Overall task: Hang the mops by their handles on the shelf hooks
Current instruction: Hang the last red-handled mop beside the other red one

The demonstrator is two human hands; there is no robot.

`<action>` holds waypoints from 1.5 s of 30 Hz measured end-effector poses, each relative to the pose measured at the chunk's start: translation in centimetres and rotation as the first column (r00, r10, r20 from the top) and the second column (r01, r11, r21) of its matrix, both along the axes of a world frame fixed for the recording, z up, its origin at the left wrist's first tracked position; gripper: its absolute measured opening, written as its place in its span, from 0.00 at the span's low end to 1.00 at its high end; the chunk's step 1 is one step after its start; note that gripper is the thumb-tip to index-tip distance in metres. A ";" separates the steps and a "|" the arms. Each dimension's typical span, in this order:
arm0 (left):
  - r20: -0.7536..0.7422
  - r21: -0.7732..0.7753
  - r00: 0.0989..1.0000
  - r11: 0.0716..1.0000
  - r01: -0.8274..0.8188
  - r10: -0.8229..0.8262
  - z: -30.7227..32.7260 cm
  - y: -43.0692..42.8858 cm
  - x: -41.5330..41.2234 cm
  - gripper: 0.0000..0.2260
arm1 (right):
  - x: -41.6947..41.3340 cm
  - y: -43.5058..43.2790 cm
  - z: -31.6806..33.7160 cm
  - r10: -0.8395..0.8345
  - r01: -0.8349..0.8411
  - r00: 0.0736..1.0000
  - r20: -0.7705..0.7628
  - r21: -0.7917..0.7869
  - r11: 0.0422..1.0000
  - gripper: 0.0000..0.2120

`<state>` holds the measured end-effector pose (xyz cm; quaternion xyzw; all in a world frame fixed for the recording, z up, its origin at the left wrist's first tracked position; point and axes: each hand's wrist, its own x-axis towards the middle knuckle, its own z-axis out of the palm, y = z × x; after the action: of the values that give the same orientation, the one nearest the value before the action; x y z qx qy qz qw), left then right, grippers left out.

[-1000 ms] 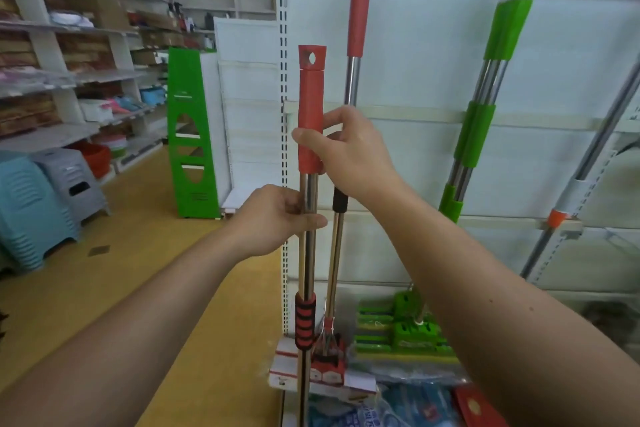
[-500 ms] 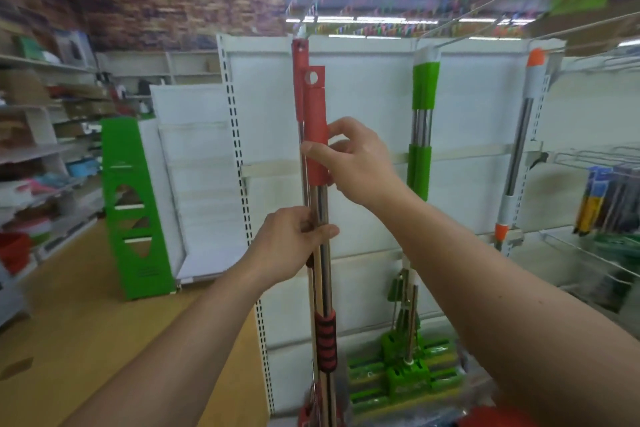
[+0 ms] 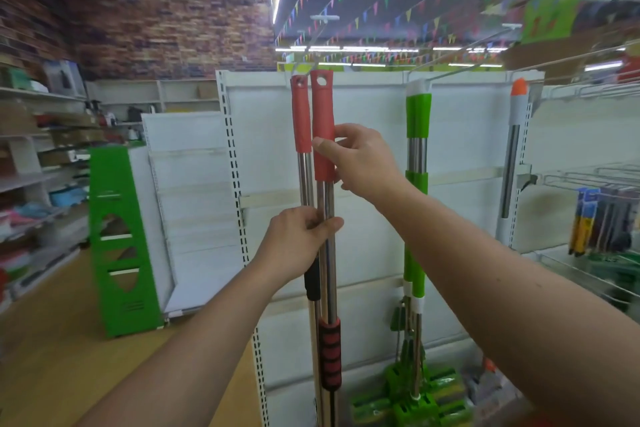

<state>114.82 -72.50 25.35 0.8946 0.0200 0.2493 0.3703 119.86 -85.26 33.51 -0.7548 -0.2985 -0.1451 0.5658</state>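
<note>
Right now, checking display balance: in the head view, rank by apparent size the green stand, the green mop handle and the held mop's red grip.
1. Green stand.
2. Green mop handle.
3. Red grip, though it is nearer the camera, so true size is unsure.

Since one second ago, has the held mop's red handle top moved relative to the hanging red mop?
Yes. The held mop's handle top has risen, now level with the hanging mop's top.

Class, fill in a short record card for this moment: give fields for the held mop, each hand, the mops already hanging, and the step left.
held mop: red-handled mop, upright, hanging hole at hook height
left hand: left hand grips its steel pole
right hand: right hand pinches its red grip
already hanging: second red mop, green mop, orange-tipped mop
step left: the held mop's hole does not look threaded on a hook yet
</note>
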 end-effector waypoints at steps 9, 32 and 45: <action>0.045 -0.099 0.999 0.995 -0.015 0.020 1.4 0.1 1.2 0.17 | 0.6 0.2 1.7 -0.007 0.004 0.996 0.094 0.038 0.999 0.05; 0.113 -0.170 0.993 0.985 -0.010 0.029 1.2 0.8 4.6 0.17 | 3.7 2.3 1.8 -0.076 0.071 0.985 0.156 0.034 0.997 0.15; 0.140 -0.129 0.987 0.990 -0.063 0.081 -0.3 3.2 8.5 0.21 | 7.9 5.5 0.6 -0.102 0.105 0.989 0.103 -0.026 0.994 0.15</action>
<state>123.30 -69.32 25.02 0.8480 0.0408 0.3254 0.4164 127.75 -79.71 34.12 -0.7696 -0.2897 -0.2079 0.5297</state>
